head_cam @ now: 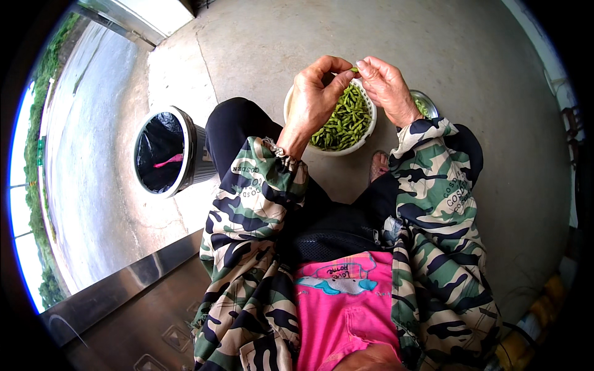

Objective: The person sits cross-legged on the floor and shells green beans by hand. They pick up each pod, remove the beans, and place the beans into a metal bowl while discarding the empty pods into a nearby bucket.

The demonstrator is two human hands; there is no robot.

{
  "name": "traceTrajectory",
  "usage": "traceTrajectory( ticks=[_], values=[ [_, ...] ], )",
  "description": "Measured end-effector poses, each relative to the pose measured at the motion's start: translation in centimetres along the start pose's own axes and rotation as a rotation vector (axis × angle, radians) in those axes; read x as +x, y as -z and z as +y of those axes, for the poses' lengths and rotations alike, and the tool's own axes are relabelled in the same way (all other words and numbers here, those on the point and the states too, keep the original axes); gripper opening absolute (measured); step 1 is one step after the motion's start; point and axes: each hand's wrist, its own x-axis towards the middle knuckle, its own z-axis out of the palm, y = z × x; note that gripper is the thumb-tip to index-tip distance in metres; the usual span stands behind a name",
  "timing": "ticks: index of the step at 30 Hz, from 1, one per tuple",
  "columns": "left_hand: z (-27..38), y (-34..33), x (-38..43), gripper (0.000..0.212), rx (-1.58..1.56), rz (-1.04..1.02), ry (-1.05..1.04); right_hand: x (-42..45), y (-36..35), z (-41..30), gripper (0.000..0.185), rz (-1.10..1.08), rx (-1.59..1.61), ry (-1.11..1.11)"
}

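Over a white plastic colander (370,131), my left hand (319,88) and my right hand (386,88) meet fingertip to fingertip. Pinched between them is a small green bean pod (354,69), mostly covered by the fingers. Many green pods (344,121), which look like edamame, fill the colander on the floor between my legs. Just right of my right wrist stands a metal bowl (432,110) holding pale green pieces (421,107), perhaps shelled beans; my forearm hides part of it.
A grey bin (199,148) lined with a black plastic bag (160,139) stands beside my left knee, with something pink (168,161) inside. A stainless steel surface (139,306) lies at lower left. Concrete floor (278,41) runs out to a paved area (93,92) on the left.
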Motion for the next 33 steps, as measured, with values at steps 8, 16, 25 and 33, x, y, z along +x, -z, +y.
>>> traceTrajectory(
  ticks=[8,16,25,33],
  values=[
    [-0.6,-0.5,0.1,0.011,0.113,0.097,-0.146,-0.1,0.2,-0.1,0.017,-0.009,-0.024,0.007],
    [-1.4,-1.5,0.1,0.011,0.38,0.216,-0.381,0.2,0.2,0.6,0.011,0.048,-0.067,0.046],
    [-0.7,-1.4,0.4,0.01,-0.041,0.134,0.049,0.0,-0.5,0.6,0.011,0.094,0.007,-0.006],
    [-1.3,-1.4,0.5,0.01,0.346,0.077,-0.256,-0.1,-0.9,0.1,0.015,0.079,0.101,-0.147]
  ],
)
